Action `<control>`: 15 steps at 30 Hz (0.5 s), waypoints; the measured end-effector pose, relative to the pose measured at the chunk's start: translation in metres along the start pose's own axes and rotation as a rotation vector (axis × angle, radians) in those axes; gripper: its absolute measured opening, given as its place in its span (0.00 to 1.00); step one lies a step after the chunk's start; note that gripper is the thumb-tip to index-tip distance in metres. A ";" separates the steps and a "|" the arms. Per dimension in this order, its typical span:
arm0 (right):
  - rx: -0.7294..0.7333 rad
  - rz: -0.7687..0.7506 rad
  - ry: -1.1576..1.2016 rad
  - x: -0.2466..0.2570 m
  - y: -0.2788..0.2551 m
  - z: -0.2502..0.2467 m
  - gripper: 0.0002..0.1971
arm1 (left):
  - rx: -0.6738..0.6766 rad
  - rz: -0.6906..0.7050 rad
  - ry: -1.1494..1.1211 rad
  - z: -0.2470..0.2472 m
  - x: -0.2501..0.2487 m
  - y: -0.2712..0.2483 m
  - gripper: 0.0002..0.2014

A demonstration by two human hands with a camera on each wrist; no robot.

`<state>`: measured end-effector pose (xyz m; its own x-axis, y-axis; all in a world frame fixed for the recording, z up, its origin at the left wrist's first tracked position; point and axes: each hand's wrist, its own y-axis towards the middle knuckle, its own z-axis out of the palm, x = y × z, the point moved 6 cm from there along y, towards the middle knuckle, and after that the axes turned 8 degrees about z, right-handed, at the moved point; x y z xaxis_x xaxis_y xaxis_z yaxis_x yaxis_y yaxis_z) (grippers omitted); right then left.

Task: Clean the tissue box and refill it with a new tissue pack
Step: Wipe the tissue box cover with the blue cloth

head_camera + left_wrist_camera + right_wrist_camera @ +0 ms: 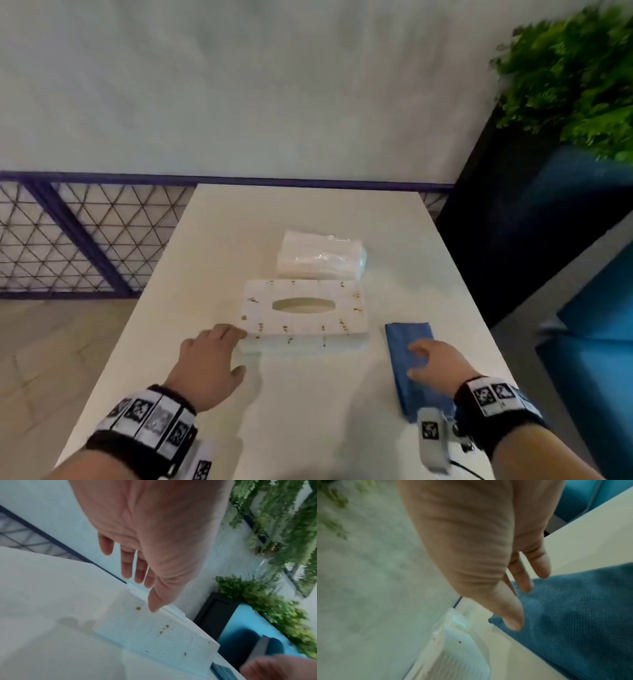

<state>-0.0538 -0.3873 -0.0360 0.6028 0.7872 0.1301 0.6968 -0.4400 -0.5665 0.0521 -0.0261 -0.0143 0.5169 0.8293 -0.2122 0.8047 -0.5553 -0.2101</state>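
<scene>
On the pale counter [219, 240], a flat white rectangular tissue box [303, 310] with an oval slot and brown specks on its lid lies between the two hands, with a clear-wrapped white tissue pack [320, 255] just behind it. The cleaning step seems to be only starting. The left hand [209, 363], fingers relaxed and holding nothing, reaches the box's near left corner, likely to steady it. The right hand [436, 359] hovers low over a folded blue microfibre cloth [407, 346], fingers loose and not yet gripping. Next the right hand must pinch up the cloth and wipe the specks.

The left wrist view shows the specks [138, 608] on the lid up close; the right wrist view shows the cloth's weave [573, 615] and that the fingertips [513, 623] stay unclosed. Only the head view shows the whole layout.
</scene>
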 end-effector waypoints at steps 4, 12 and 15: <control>-0.021 0.056 -0.179 0.011 0.028 0.000 0.35 | -0.082 0.116 0.109 -0.006 -0.033 0.038 0.38; 0.076 0.007 -0.406 0.002 0.035 0.042 0.52 | 0.003 0.077 0.222 0.008 -0.041 0.071 0.33; -0.046 0.007 -0.241 -0.015 0.025 0.040 0.31 | -0.016 0.070 0.209 0.010 -0.042 0.073 0.31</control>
<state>-0.0614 -0.3929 -0.0851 0.5014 0.8619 -0.0751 0.7131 -0.4609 -0.5283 0.0861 -0.1017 -0.0300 0.6195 0.7846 -0.0229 0.7685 -0.6122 -0.1861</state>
